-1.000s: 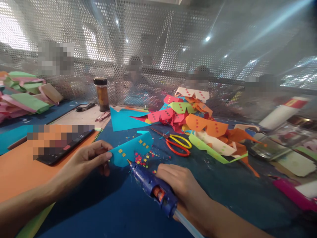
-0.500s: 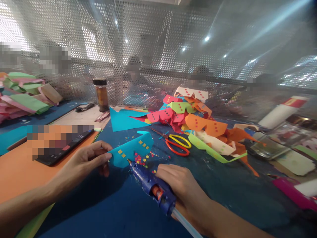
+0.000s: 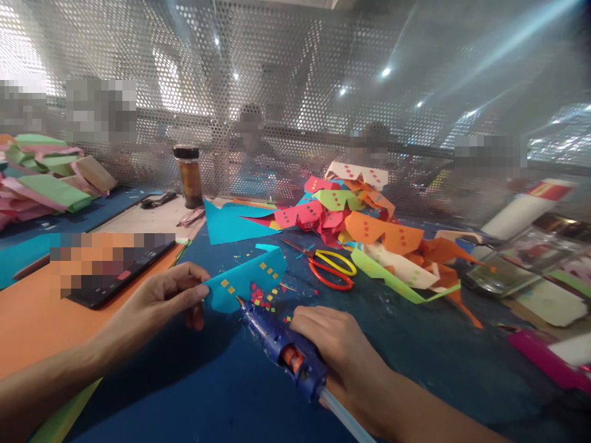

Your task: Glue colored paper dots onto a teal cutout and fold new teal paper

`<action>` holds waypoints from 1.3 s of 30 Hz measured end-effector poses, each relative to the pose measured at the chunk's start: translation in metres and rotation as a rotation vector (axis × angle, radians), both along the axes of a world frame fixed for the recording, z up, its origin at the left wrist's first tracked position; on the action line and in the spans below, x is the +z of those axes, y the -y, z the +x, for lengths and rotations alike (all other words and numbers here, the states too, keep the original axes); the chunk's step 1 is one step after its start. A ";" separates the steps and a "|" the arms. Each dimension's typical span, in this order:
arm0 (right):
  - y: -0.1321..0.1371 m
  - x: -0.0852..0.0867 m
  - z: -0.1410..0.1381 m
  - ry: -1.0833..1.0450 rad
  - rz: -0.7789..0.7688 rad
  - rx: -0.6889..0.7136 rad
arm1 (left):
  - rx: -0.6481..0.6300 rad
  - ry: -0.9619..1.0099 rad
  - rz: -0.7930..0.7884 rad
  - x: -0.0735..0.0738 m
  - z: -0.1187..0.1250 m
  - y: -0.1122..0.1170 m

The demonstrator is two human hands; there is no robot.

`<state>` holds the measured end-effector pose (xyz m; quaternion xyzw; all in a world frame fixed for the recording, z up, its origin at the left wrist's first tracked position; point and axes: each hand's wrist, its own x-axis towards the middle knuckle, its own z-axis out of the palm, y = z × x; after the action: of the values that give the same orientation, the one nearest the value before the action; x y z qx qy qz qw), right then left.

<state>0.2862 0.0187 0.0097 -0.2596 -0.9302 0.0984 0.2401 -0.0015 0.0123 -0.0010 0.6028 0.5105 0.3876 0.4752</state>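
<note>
Staying by blue paper [image 3: 247,280], glue gun [image 3: 276,339]

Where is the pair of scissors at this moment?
In the head view, the scissors lie right of centre on the blue table, between the blue paper held by the left hand and the heap of cut paper.

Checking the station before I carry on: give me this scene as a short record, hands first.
Left hand: pinching one end of blue paper mask
Right hand: gripping blue glue gun, nozzle close to mask; contact unclear
Mask decoration: yellow squares in two groups
Loose on table: red and yellow squares
Scissors: on table, beside pile of paper masks
Jar: black-lidded, upright, beyond left hand
</note>
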 end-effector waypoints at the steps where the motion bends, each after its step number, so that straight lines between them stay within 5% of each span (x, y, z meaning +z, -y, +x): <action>1: 0.000 0.000 0.000 0.001 -0.001 0.003 | 0.000 0.000 -0.003 -0.001 -0.001 0.000; 39: 0.000 -0.001 0.001 0.030 -0.018 -0.017 | 0.000 0.028 -0.006 -0.003 0.000 -0.001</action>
<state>0.2870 0.0185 0.0090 -0.2712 -0.9304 0.1010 0.2248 -0.0018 0.0132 -0.0036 0.5960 0.5050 0.3944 0.4840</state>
